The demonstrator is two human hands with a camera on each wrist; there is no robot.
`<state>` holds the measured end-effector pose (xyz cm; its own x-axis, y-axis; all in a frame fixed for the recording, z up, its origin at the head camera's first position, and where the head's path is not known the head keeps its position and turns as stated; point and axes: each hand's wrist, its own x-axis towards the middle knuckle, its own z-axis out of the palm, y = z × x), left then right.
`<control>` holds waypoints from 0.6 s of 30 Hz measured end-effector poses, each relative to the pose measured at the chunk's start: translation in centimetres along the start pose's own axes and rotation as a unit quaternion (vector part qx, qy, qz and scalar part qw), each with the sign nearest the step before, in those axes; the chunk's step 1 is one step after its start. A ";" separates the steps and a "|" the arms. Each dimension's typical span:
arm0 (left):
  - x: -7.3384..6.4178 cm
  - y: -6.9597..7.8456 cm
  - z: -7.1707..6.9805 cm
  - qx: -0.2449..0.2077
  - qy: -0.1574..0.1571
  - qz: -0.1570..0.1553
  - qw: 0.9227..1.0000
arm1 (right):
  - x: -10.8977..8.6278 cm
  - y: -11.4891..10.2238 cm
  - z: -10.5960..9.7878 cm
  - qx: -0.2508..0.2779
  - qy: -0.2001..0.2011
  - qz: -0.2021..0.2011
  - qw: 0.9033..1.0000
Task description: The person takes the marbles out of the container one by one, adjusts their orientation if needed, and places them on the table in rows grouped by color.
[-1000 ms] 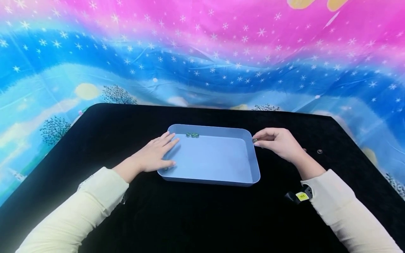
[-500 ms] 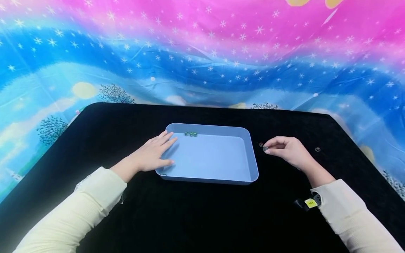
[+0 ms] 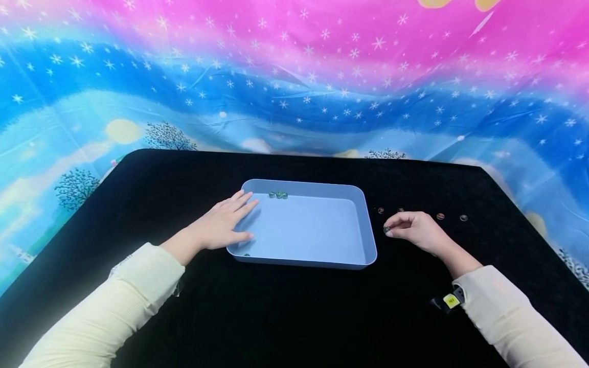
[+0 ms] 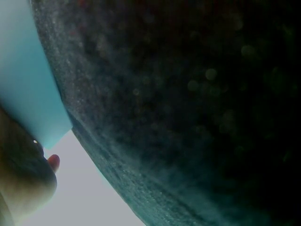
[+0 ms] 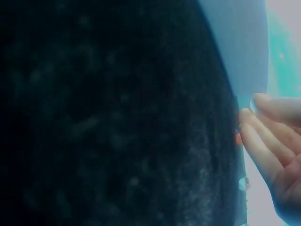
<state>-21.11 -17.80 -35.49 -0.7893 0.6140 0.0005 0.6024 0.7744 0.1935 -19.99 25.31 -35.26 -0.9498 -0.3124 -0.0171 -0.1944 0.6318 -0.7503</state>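
My left hand [image 3: 227, 222] lies with spread, straight fingers over the left rim of a shallow blue-grey tray [image 3: 313, 230]. Inside the tray, several greenish glass marbles [image 3: 278, 195] sit in a short row against the back wall, and another marble [image 3: 247, 255] is at the front left corner. To the right of the tray, my right hand [image 3: 416, 232] pinches a small dark glass marble [image 3: 386, 229] between thumb and fingertips, close over the black cloth. In the right wrist view those fingers [image 5: 263, 141] appear at the right edge, with the tray wall [image 5: 244, 42] behind.
Loose marbles lie in a rough row right of the tray: a reddish one [image 3: 380, 210], one [image 3: 401, 210] partly behind the right hand, another reddish one [image 3: 440, 216] and a clear one [image 3: 463, 218]. Black cloth [image 3: 294, 317] covers the table; a patterned curtain [image 3: 294, 92] hangs behind.
My right hand has moved from the tray's right rim rightward and nearer to me, the marble still pinched. The tray's front-left marble has shifted slightly right. The left hand stays put.
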 end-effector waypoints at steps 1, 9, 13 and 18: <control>0.0 0.0 0.0 0.000 0.000 0.001 1.000 | 0.0 0.1 0.0 -0.001 -0.001 0.000 1.000; 0.0 0.0 0.0 0.001 -0.007 0.001 1.000 | 0.2 0.8 -0.1 -0.002 -0.011 0.008 1.000; 0.1 0.0 0.0 0.001 -0.007 0.000 1.000 | 0.2 1.0 -0.1 0.018 -0.018 0.014 1.000; 0.0 0.1 -0.1 -0.004 -0.007 -0.002 1.000 | 0.1 0.8 -0.1 0.032 -0.019 0.019 0.999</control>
<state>-21.10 -17.71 -35.38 -0.7902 0.6127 -0.0145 0.5979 0.7759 0.2015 -20.27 25.86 -35.80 -0.9463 -0.3154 -0.0708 -0.1400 0.5971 -0.7898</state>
